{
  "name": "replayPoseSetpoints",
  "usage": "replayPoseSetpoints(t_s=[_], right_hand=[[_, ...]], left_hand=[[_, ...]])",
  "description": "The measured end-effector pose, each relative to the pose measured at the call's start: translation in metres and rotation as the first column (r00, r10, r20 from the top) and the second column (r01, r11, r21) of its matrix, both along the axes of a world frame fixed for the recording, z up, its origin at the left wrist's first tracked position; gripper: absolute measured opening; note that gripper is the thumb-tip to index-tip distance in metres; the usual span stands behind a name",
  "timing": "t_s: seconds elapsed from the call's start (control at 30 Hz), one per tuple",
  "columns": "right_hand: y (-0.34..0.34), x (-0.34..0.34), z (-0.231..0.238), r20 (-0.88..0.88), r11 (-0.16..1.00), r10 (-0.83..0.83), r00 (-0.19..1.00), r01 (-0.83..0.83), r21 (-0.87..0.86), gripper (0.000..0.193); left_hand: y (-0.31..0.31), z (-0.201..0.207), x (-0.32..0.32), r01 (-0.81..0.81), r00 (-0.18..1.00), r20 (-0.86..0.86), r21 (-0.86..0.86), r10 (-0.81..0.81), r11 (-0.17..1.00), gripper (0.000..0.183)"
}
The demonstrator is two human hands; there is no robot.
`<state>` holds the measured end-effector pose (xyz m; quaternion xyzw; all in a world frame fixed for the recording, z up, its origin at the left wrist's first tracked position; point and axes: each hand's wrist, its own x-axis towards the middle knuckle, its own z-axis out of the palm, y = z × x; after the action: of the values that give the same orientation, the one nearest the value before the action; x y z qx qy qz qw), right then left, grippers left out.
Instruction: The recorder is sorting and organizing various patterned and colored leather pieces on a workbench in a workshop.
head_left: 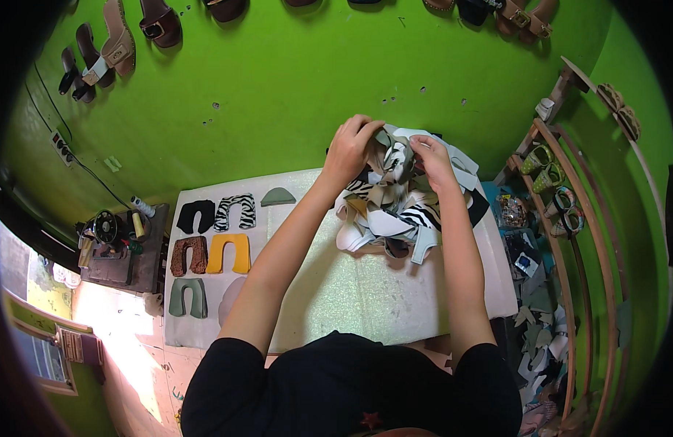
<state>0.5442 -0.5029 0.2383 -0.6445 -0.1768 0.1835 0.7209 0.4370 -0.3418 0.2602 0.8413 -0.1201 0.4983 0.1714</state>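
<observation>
Over a heap of cut shoe-material scraps (384,218) at the far right of the white table, my left hand (347,149) and my right hand (435,162) lift a bunch of green, white and zebra-striped scraps (396,156). My left fingers close on the bunch's left side; my right thumb and fingers pinch its right edge. On the left half of the table lie U-shaped pieces: black (196,216), zebra-striped (235,213), leopard-print (189,255), yellow (229,253) and grey-green (188,298). A green half-round piece (279,196) lies beyond them. My left forearm partly covers a pale pink piece (231,295).
A sewing machine (107,237) stands left of the table (351,298). Sandals (161,23) hang on the green wall. A wooden rack (580,269) with footwear rises at the right, and more scraps (537,335) are piled beside the table.
</observation>
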Motion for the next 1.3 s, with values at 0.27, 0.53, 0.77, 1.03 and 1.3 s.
replayPoseSetpoints(t_s=[0.27, 0.53, 0.77, 1.03, 1.3], right_hand=[[0.000, 0.008, -0.019, -0.102, 0.986, -0.119, 0.988, 0.130, 0.100, 0.018], [-0.022, 0.045, -0.078, 0.160, 0.924, -0.286, 0.945, 0.316, -0.217, 0.028], [-0.006, -0.011, -0.055, 0.642, 0.824, -0.031, 0.766, 0.383, -0.417, 0.037], [0.018, -0.052, -0.022, 0.636, 0.981, 0.186, 0.749, -0.106, -0.162, 0.022], [0.021, -0.100, 0.007, 0.283, 0.835, 0.529, 0.800, -0.551, -0.003, 0.019]], left_hand=[[0.008, -0.010, -0.008, 0.021, 0.999, -0.040, -0.150, -0.027, 0.988, 0.028], [0.031, -0.015, -0.021, -0.082, 0.994, 0.037, -0.381, 0.103, 0.921, 0.022], [0.031, -0.021, -0.044, -0.071, 0.996, 0.019, -0.463, 0.090, 0.883, 0.023], [0.008, -0.019, -0.069, 0.164, 0.918, -0.173, -0.654, -0.358, 0.738, 0.027], [0.004, -0.016, -0.087, 0.323, 0.808, -0.081, -0.767, -0.583, 0.554, 0.024]])
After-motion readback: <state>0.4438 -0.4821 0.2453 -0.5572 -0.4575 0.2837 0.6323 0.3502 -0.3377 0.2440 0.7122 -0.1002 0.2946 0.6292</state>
